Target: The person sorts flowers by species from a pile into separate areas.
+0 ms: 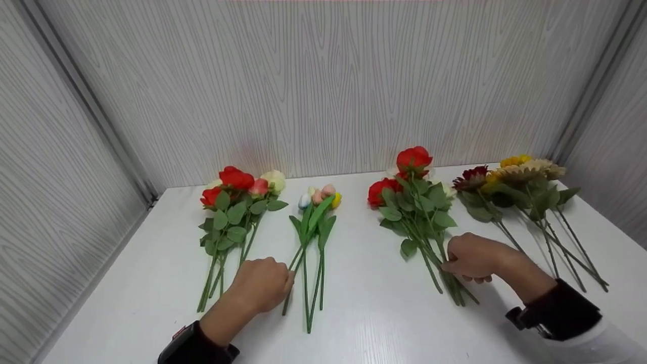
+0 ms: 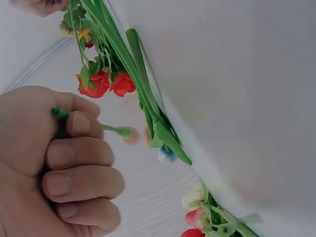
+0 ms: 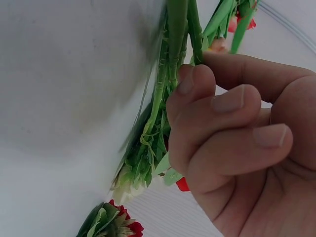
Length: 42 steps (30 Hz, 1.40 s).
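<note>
My left hand (image 1: 265, 284) grips the green stem of a tulip; in the left wrist view the fingers (image 2: 84, 185) curl over it, and a pale pink tulip head (image 2: 131, 137) shows beyond. Several other tulips (image 1: 317, 222) lie to its right on the white table (image 1: 374, 313), their stems crossing. On the right, my right hand (image 1: 475, 257) pinches a rose stem between thumb and forefinger, at the lower part of a bunch of red and cream roses (image 1: 414, 197). The right wrist view shows that green stem (image 3: 194, 34) at the fingertips (image 3: 190, 81), beside thicker stems.
Another bunch of red, pink and cream roses (image 1: 235, 212) lies left of the tulips. At the far right, dark red, yellow and beige daisy-like flowers (image 1: 525, 174) lie with stems crossed. A wood-grained back wall (image 1: 328, 91) and side walls enclose the table.
</note>
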### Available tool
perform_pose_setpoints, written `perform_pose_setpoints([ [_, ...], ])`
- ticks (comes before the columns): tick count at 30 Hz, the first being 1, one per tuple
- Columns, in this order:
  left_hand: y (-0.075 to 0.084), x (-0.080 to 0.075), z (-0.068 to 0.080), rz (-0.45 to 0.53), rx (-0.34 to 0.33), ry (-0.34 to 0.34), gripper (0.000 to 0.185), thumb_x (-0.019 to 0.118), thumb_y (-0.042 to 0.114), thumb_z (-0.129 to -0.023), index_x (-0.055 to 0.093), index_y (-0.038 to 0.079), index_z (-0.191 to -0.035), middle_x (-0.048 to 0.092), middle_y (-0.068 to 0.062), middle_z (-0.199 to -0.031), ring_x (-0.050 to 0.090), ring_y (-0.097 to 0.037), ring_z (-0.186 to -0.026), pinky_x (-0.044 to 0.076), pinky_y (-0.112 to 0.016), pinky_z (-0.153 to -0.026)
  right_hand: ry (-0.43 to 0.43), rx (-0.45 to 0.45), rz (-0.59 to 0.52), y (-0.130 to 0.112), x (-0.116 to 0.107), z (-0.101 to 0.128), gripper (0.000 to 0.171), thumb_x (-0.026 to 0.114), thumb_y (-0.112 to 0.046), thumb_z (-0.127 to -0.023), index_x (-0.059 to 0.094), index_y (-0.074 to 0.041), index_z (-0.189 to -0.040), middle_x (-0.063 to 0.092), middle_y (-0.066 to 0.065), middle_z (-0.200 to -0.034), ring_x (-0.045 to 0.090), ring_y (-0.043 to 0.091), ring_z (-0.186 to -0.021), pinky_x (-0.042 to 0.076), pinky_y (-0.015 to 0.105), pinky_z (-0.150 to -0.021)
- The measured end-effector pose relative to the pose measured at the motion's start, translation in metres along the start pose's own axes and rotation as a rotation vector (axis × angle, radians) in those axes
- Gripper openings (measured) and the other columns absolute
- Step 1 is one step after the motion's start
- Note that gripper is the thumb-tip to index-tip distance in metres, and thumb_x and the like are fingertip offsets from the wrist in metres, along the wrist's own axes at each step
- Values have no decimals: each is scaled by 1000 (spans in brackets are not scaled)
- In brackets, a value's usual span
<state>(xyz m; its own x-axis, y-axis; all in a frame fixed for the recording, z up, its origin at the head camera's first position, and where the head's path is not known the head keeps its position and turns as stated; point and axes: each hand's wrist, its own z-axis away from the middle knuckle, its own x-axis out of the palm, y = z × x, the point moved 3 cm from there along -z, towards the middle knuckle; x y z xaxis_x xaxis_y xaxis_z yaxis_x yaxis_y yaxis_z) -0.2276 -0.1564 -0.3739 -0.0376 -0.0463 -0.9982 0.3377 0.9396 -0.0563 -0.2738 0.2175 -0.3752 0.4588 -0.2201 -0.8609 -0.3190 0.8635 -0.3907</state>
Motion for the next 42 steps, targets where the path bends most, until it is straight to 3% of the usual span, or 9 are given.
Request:
perform_pose_setpoints([
  [4,2,5,4,85,-2,-200,42,44,35,-96,54,11,-64,54,-6,-66,52,-19,-61,45,-38,-59,-8,9,-6,-1,0,0,34,56,-23,-92,59,-7,-62,50,-1,-49,45,10,-34,46,26,-51],
  [6,3,6,5,123,12,-259,42,46,35,-96,53,12,-62,54,-5,-65,50,-18,-60,44,-36,-60,-9,13,-13,-1,0,0,33,56,-23,-92,59,-7,-63,51,-1,-49,45,10,-35,46,27,-50],
  [9,5,6,5,145,29,-293,42,50,33,-94,48,13,-57,50,-2,-61,47,-16,-57,41,-34,-59,-10,20,-11,0,0,1,34,56,-23,-92,59,-7,-63,51,0,-49,46,10,-35,46,26,-51],
  [13,5,5,5,149,29,-300,42,53,29,-92,45,13,-54,48,-2,-58,46,-16,-54,39,-33,-55,-5,7,-10,1,1,1,34,56,-23,-92,59,-7,-61,50,-1,-49,45,10,-34,46,26,-51],
  [19,1,6,4,137,-5,-264,41,52,34,-93,52,12,-59,52,-4,-61,47,-17,-56,40,-34,-55,-2,1,-11,1,1,1,35,56,-23,-92,58,-8,-61,50,-2,-48,45,10,-34,46,27,-51],
  [23,1,7,4,145,39,-268,37,51,25,-92,52,11,-58,51,-4,-60,46,-17,-55,41,-33,-56,5,11,-13,1,1,1,33,57,-22,-91,58,-7,-62,50,-1,-49,45,11,-35,45,27,-50],
  [28,5,4,4,125,90,-201,25,54,17,-88,52,8,-65,50,-7,-62,46,-17,-58,42,-34,-59,10,14,-2,-1,1,1,34,57,-22,-91,58,-7,-61,49,-2,-47,45,10,-34,45,27,-52],
  [36,1,3,5,150,35,-225,35,48,24,-93,50,11,-60,50,-6,-63,47,-19,-59,43,-36,-59,2,6,-8,-1,2,2,36,56,-22,-92,58,-7,-59,48,-2,-46,45,10,-34,46,27,-52],
  [42,-16,-14,5,141,-35,-126,37,46,20,-93,50,8,-59,49,-7,-59,47,-19,-55,41,-37,-53,-5,13,-18,-1,1,1,36,56,-23,-92,58,-7,-60,48,-2,-46,45,11,-35,46,27,-51],
])
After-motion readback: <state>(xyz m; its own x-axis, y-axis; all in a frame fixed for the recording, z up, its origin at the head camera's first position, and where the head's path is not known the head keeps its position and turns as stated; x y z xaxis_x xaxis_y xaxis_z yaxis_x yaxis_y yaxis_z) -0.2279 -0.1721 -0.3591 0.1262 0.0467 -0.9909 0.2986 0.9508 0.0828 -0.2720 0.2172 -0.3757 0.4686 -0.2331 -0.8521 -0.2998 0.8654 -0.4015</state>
